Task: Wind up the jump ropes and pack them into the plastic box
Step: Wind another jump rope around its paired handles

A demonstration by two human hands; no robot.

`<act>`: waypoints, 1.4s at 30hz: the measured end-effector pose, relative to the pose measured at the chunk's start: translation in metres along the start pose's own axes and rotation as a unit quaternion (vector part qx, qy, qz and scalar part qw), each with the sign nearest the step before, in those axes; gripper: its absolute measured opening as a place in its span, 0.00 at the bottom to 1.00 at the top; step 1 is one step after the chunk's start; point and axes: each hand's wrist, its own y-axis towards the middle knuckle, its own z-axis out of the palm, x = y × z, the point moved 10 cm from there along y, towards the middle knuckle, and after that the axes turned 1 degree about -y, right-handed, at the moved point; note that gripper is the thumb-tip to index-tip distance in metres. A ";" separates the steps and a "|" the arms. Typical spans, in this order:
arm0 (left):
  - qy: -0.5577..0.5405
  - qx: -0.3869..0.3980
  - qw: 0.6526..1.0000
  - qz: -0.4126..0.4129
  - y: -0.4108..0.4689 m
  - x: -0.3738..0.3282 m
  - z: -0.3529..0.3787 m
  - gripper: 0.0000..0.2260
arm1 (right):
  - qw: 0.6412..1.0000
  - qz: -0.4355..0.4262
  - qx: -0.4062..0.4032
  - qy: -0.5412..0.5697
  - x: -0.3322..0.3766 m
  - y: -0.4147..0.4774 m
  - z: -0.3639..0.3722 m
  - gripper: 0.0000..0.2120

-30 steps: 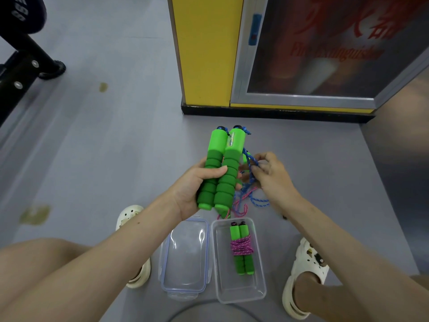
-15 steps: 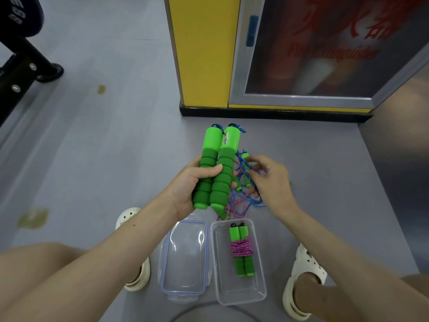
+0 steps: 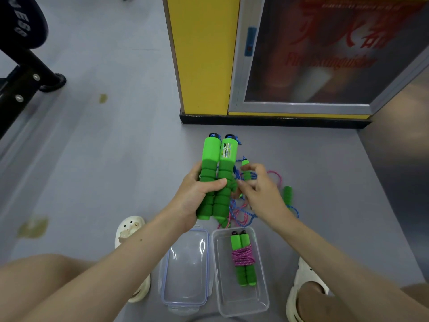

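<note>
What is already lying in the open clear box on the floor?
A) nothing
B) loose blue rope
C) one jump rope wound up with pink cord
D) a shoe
C: the plastic box holds one wound jump rope, pink cord wrapped round its green handles.

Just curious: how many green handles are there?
7 handles: two gripped in the left hand, two in the plastic box, three on the floor around the right hand, one half hidden; more may be hidden.
</note>
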 end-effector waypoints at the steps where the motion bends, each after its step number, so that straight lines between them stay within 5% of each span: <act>1: 0.020 -0.008 1.000 0.008 0.000 0.000 -0.001 0.19 | 1.000 0.001 0.012 0.002 0.002 0.000 0.002 0.07; 7: 0.209 -0.049 0.970 0.112 -0.001 -0.015 -0.005 0.25 | 0.997 0.059 0.038 0.034 -0.007 0.004 0.004 0.15; 10: 0.432 -0.068 0.881 0.178 -0.003 -0.024 0.001 0.33 | 0.996 0.081 0.046 0.007 -0.014 0.002 0.008 0.19; 13: 0.540 -0.109 0.811 0.196 -0.009 -0.025 0.004 0.34 | 0.994 0.097 0.047 0.004 -0.015 0.001 0.009 0.22; 17: 0.679 -0.120 0.663 0.291 -0.024 -0.033 0.025 0.38 | 0.981 0.142 0.079 0.110 -0.014 -0.005 0.015 0.20; 20: 0.716 -0.149 0.595 0.333 -0.030 -0.039 0.032 0.40 | 0.949 0.159 0.144 0.232 -0.006 -0.012 0.030 0.10; 25: 0.728 -0.177 0.530 0.396 -0.042 -0.048 0.045 0.35 | 0.931 0.175 0.132 0.293 -0.002 -0.012 0.028 0.26; 31: 0.715 -0.142 0.575 0.370 -0.033 -0.032 0.041 0.37 | 0.937 0.196 0.054 0.283 -0.015 -0.008 0.017 0.16; 33: 0.681 -0.106 0.656 0.307 -0.025 -0.024 0.036 0.35 | 0.936 0.202 0.025 0.286 -0.021 -0.006 0.011 0.15; 36: 0.456 -0.006 0.879 0.140 -0.014 -0.012 0.029 0.18 | 0.943 0.194 0.014 0.268 -0.024 -0.003 0.005 0.15; 37: 0.362 0.016 0.928 0.086 -0.012 -0.007 0.028 0.11 | 0.946 0.190 0.020 0.263 -0.023 -0.003 0.005 0.15; 39: 0.236 0.043 0.971 0.002 -0.008 0.007 0.023 0.07 | 0.949 0.181 0.039 0.257 -0.019 -0.004 0.007 0.14; 42: 0.187 0.100 0.973 -0.097 -0.011 0.029 0.021 0.20 | 0.951 0.173 0.060 0.248 -0.016 -0.003 0.011 0.16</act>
